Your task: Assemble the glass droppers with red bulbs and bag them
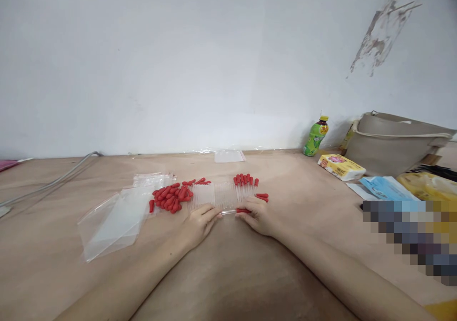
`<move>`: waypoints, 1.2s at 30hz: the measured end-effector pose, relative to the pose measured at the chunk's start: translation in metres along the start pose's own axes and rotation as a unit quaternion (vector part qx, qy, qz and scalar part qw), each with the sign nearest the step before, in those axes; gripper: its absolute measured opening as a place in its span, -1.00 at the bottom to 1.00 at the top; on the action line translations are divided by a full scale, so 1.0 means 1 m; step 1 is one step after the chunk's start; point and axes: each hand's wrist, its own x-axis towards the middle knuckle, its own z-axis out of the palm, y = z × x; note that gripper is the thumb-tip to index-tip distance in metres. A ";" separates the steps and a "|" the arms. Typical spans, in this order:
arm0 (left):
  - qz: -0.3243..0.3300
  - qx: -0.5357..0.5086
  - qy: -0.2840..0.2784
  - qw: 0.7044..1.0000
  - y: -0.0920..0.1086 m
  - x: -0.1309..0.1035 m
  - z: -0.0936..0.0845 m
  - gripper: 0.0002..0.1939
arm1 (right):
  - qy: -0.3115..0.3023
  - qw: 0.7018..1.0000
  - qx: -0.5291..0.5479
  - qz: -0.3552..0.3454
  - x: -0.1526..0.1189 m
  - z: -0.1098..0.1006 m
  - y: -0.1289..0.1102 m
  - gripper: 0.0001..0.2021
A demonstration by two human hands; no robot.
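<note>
Between my two hands lies a clear glass dropper tube (227,212). My left hand (200,222) pinches its left end with closed fingers. At the other end, my right hand (257,216) is closed on a red rubber bulb (243,210), whose open end is hidden by the fingers. Just beyond the hands is a row of bare glass tubes (223,195). Several droppers with red bulbs (246,180) lie at its right end, and two more bulbs (262,197) show beside my right hand. Left of the tubes rests a pile of loose red bulbs (170,197).
Clear plastic bags (114,221) lie left of the pile, near a grey cable (67,173). A small bag (229,156) is by the wall. At right stand a green bottle (316,136), a yellow tissue pack (341,167), a grey bin (389,145) and a blue mask (385,189).
</note>
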 end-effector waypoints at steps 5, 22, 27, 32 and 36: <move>-0.002 -0.024 0.001 1.000 0.001 -0.004 0.002 -0.80 | -0.027 0.999 -0.013 -0.012 0.000 0.002 -0.002 -0.87; 0.012 -0.010 -0.024 1.000 0.006 0.000 0.002 -0.77 | -0.052 0.996 -0.035 -0.059 0.001 0.003 -0.002 -0.83; -0.040 -0.060 -0.010 0.997 0.009 0.003 0.002 -0.80 | -0.015 0.996 0.085 0.034 0.004 0.002 -0.002 -0.83; -0.052 -0.085 -0.020 0.995 0.012 0.004 -0.003 -0.77 | 0.087 0.946 0.247 0.189 0.010 0.006 -0.007 -0.71; -0.067 -0.050 0.005 0.997 0.008 0.004 -0.011 -0.75 | 0.158 0.901 0.313 0.257 0.029 -0.011 0.006 -0.64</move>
